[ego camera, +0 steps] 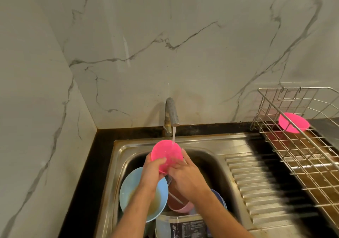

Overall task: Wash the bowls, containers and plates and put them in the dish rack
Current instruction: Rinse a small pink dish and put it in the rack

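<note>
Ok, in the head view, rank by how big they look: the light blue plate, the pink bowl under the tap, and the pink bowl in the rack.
1. Light blue plate
2. Pink bowl under the tap
3. Pink bowl in the rack

The two bowls may match; the rack one sits farther off.

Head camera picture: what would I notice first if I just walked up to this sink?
You would first see the bright pink bowl in the middle, held by both hands, the left hand and the right hand, under water running from the tap. Next, a second pink bowl sits in the wire dish rack on the right. Below the hands, a dirty blue plate waits in the sink.
</note>
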